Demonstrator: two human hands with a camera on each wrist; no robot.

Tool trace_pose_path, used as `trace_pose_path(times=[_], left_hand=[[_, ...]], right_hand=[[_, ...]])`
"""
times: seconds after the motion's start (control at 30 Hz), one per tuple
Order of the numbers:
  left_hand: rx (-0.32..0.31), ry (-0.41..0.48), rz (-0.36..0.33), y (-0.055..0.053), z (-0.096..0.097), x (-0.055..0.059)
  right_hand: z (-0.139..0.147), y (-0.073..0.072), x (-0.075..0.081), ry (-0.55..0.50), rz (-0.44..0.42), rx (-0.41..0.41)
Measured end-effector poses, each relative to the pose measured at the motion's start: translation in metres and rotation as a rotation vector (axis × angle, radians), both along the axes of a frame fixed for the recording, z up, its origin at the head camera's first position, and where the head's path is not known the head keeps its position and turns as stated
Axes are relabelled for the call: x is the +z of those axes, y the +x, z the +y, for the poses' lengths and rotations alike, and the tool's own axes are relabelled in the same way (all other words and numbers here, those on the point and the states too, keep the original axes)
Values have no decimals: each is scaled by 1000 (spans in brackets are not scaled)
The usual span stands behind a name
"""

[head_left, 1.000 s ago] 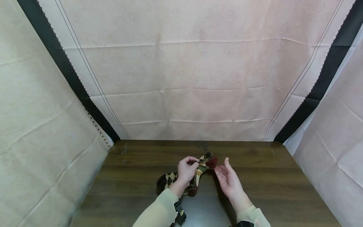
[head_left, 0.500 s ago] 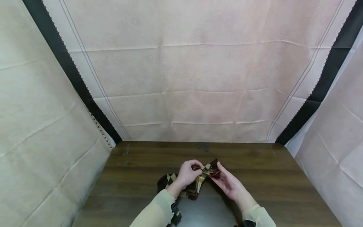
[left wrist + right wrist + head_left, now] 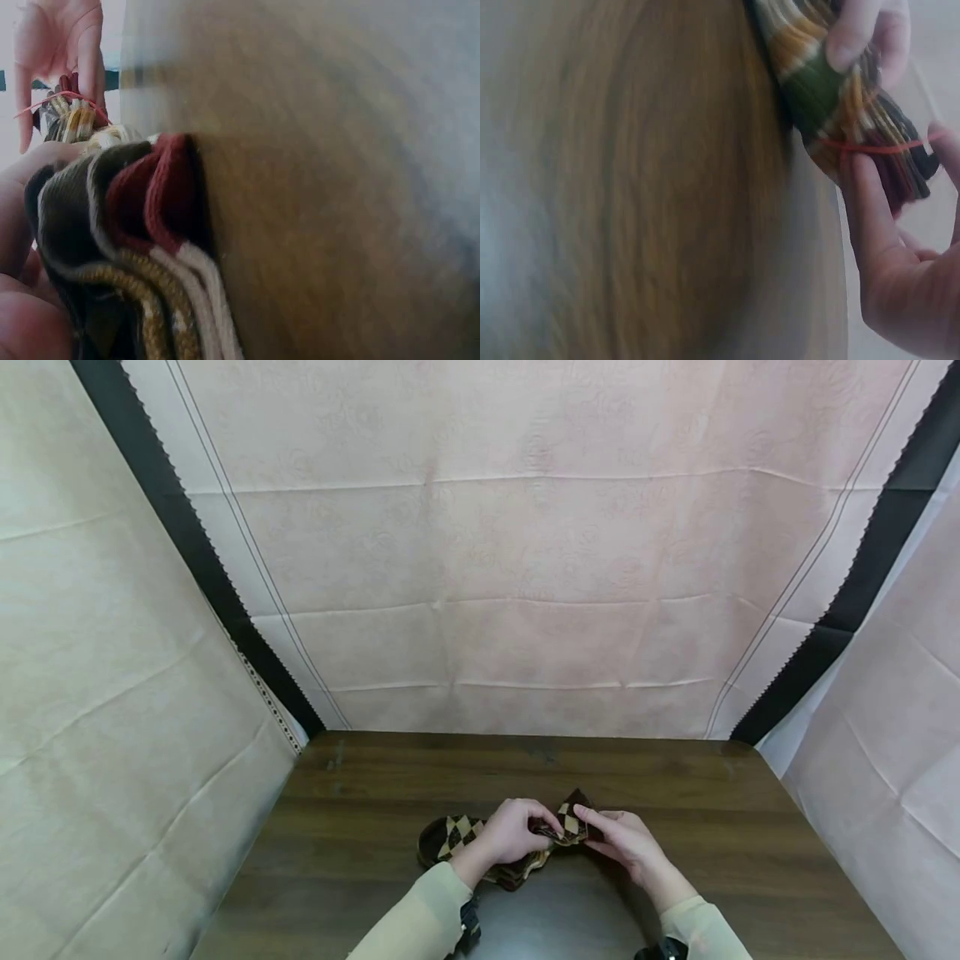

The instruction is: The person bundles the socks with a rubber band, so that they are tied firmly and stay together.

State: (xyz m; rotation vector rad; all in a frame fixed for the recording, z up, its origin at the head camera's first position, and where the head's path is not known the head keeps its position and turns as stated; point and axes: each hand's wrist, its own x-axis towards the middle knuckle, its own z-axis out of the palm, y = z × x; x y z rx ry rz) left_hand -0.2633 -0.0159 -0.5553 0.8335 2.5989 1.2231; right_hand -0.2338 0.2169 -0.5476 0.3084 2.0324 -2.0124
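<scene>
A bundle of knitted argyle socks (image 3: 459, 837) in brown, cream, green and dark red lies folded in layers over the table. My left hand (image 3: 513, 833) grips the bundle near its middle, thumb on one side and fingers on the other. In the right wrist view a thin red rubber band (image 3: 889, 149) runs across the gathered sock ends. My right hand (image 3: 630, 843) is at those ends, its thumb and a finger holding the band from either side. The left wrist view shows the folded sock layers (image 3: 172, 187) close up, with dark red and mustard parts.
The brown wooden table (image 3: 375, 785) extends around the hands. Pale creased cloth (image 3: 525, 543) hangs behind it, and more cloth panels (image 3: 135, 710) stand at both sides. Dark straps (image 3: 663, 948) show at the wrists.
The right hand, apart from the sock ends with fingers spread a second ago, has closed in around them with the band. Both hands and the bundle's right end have come slightly nearer and rightward.
</scene>
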Motion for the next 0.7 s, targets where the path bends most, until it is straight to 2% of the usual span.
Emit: trace_pose_path(times=[0.17,0.23,0.33,0.43,0.5,0.6,0.7], left_hand=[[-88,-106,101,4,6,-1],[-117,-119,112,4,6,-1],[-135,-70,16,3,3,1],[-121,46,-125,1,-1,5],[-97,127,-196,-1,-2,7],[-51,217,-255,-3,-1,10],[-19,268,-290,-4,3,12]], right_hand=[[8,0,3,168,8,74],[8,0,4,227,36,84],[6,1,2,271,83,75],[4,2,-1,303,117,53],[1,3,-3,329,138,43],[-2,5,-5,390,178,39],[-5,6,-6,472,224,37]])
